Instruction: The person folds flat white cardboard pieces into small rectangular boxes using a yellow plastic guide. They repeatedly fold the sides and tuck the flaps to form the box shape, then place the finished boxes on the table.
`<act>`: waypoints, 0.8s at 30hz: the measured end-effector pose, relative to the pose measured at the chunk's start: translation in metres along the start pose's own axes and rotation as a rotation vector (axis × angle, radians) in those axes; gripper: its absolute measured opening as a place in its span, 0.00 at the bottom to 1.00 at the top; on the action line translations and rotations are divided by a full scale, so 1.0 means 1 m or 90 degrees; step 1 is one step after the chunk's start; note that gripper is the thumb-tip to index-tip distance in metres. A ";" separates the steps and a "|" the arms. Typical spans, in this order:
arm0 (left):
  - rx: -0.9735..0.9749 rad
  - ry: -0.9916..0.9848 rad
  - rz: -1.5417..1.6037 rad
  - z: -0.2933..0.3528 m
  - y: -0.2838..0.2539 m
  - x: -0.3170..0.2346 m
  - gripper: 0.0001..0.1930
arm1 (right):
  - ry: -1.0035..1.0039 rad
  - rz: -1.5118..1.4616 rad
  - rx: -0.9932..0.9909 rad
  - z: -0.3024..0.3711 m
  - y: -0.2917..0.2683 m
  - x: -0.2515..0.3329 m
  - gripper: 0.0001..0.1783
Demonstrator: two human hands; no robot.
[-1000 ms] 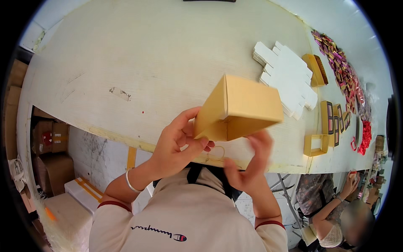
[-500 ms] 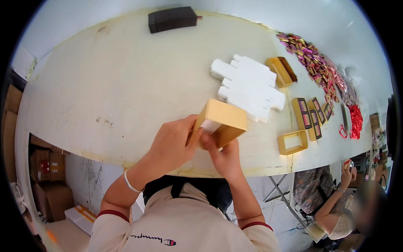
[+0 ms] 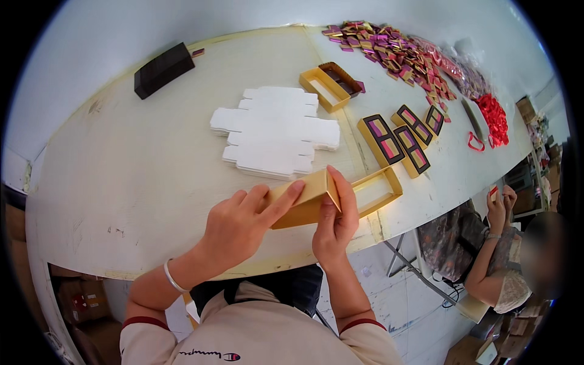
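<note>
A gold cardboard box [image 3: 298, 213] is held between both hands above the table's near edge. My left hand [image 3: 240, 225] grips its left end, with a finger laid along the top edge. My right hand [image 3: 336, 225] is closed around the right end, thumb on the near side and fingers behind. What is inside the box is hidden. Just right of my right hand an open gold box frame [image 3: 389, 184] lies on the table. Beyond my hands is a stack of flat white die-cut card blanks [image 3: 274, 131].
Gold boxes with dark windowed tops [image 3: 383, 141] stand to the right. Farther off are an open gold box with a brown tray [image 3: 340, 79], a heap of small wrapped pieces [image 3: 389, 52], red ribbon [image 3: 491, 118] and a black box [image 3: 164, 70]. A co-worker [image 3: 486, 274] sits right.
My view has swung to the right. The gold box has turned from showing its open inside to lying lengthwise, and my right hand has moved round its right end.
</note>
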State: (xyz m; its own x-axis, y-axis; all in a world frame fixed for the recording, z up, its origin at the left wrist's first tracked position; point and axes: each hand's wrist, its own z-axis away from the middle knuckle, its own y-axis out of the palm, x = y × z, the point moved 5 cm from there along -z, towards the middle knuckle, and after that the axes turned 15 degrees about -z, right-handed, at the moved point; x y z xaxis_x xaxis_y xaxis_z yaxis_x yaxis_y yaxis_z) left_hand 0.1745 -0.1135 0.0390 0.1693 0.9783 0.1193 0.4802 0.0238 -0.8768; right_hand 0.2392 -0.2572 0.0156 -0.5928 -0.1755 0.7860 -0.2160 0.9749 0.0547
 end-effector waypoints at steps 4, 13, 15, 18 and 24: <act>0.111 -0.010 0.142 -0.020 0.015 0.005 0.34 | 0.158 -0.084 0.022 -0.012 -0.013 -0.018 0.21; 0.134 -0.260 0.674 -0.052 0.037 0.062 0.27 | 0.521 -0.452 -0.135 -0.053 -0.076 -0.047 0.25; 0.134 -0.246 0.545 -0.036 0.049 0.077 0.25 | 0.540 -0.423 -0.139 -0.061 -0.091 -0.055 0.27; 0.134 -0.225 0.420 -0.012 0.065 0.088 0.22 | 0.526 -0.403 -0.105 -0.087 -0.102 -0.079 0.30; 0.129 -0.116 0.172 -0.031 0.058 0.073 0.30 | 0.574 -0.483 -0.019 -0.173 0.007 -0.152 0.29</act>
State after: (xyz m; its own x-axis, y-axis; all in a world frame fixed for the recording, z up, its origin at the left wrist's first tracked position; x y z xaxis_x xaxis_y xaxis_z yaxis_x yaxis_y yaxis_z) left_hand 0.2419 -0.0476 0.0111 0.1021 0.9751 -0.1969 0.2570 -0.2170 -0.9417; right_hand 0.4621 -0.2000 0.0032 0.4443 -0.5629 0.6969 -0.2527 0.6676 0.7003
